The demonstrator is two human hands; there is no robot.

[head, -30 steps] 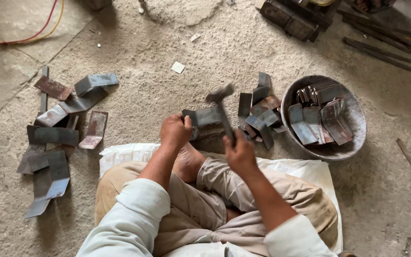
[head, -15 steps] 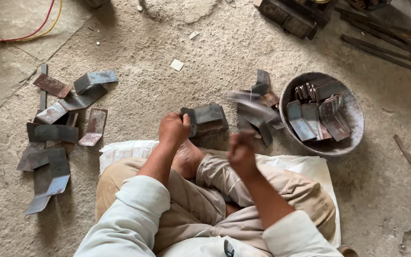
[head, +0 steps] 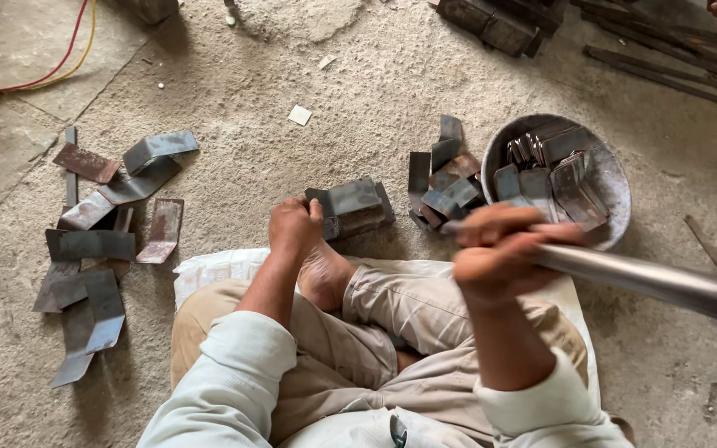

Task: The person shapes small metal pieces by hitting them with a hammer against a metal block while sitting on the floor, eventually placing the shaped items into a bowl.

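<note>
Left hand (head: 294, 228) pinning bent steel bracket (head: 352, 207) on floor, right hand (head: 499, 249) clenching raised hammer handle (head: 649, 280), trailing rightward, away from bracket.

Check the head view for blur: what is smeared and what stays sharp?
Head view: the right hand and its metal bar are streaked by motion blur; the left hand, the bent metal piece it holds down and the bowl are crisp; light is soft, with faint shadows.

Rough concrete floor (head: 358, 91) — bent metal plates (head: 97, 241) scattered at left, a metal bowl (head: 616, 178), red and yellow cables (head: 35, 79), a white sack (head: 209, 270).
</note>
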